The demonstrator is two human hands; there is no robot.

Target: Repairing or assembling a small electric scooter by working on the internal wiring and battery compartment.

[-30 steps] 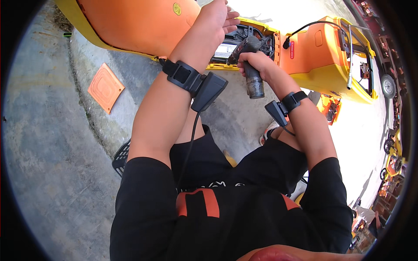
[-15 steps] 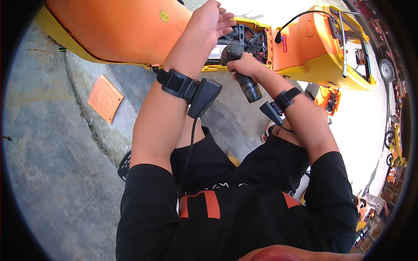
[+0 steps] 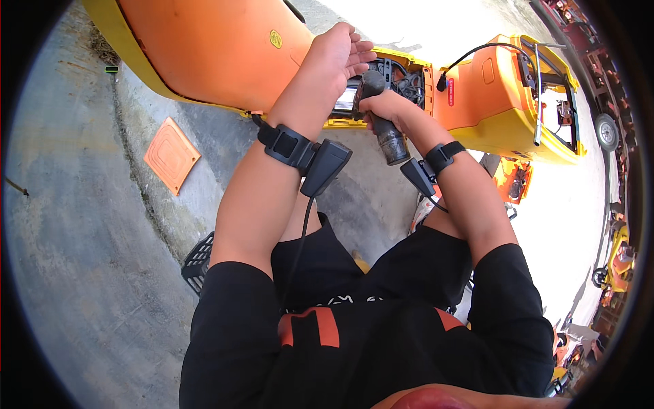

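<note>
Head view: at upper centre, a cordless drill (image 3: 389, 134) is held by the right hand (image 3: 383, 106), grip curled; the left hand (image 3: 340, 56) is seen beside it, grip outstretched, apparently empty.

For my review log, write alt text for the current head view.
The right hand grips a dark drill at the open compartment of an orange vehicle; the left hand is open nearby. An orange panel lies on the concrete.

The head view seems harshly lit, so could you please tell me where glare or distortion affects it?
Head view: glare bleaches the ground at right; head view: fisheye curvature bends the clutter near the right rim; head view: the drill looks dark but distinct.
</note>
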